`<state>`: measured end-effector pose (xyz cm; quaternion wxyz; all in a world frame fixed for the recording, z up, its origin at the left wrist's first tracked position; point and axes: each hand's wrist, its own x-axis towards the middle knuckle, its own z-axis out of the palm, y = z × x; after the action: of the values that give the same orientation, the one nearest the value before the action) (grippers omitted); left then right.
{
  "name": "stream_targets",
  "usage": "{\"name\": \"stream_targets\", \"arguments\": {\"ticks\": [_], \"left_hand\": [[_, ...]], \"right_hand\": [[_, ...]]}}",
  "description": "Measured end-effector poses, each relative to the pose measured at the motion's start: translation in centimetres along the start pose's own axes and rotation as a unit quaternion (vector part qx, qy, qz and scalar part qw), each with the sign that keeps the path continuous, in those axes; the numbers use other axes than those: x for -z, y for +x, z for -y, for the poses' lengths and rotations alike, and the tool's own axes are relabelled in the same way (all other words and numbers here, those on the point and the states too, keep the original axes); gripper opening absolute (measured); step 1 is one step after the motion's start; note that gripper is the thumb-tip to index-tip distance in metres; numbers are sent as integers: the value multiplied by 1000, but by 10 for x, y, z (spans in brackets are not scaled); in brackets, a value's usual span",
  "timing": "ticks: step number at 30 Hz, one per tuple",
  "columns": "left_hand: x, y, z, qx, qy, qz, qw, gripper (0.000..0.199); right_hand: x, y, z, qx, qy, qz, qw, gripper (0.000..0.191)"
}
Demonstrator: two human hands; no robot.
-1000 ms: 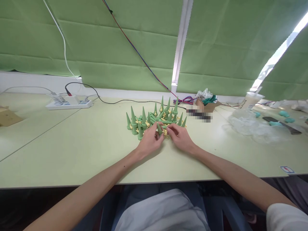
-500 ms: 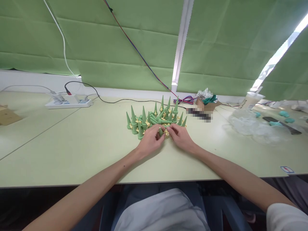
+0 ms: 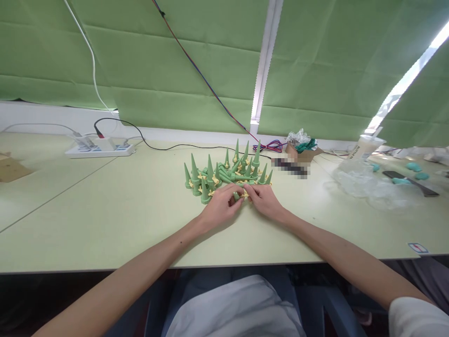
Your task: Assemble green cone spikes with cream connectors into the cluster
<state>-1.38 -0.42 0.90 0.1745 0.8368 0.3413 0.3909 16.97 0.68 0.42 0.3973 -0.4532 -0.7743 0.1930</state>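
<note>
The left hand [image 3: 220, 206], curled closed around a tapered green plastic-looking cone [image 3: 236, 196], hides most of it; only a short part shows between the fingers. The right hand [image 3: 265, 201] has thumb and fingers drawn nearly together at a small knobby yellow piece [image 3: 245, 195], partly covered; whether they pinch or merely touch it cannot be told. This piece sits between both hands' fingertips, just right of the held cone. Beyond, on the pale bench [image 3: 140, 220], stand more green cones [image 3: 209, 171], the nearest partly blocked by the hands.
</note>
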Motion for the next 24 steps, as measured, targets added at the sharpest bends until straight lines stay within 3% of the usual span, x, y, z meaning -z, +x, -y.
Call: {"name": "stream_targets", "arguments": {"ticks": [24], "left_hand": [[2, 1, -1, 9, -4, -6, 1000, 26]], "right_hand": [[-2, -1, 1, -22, -14, 22, 999, 65]]}}
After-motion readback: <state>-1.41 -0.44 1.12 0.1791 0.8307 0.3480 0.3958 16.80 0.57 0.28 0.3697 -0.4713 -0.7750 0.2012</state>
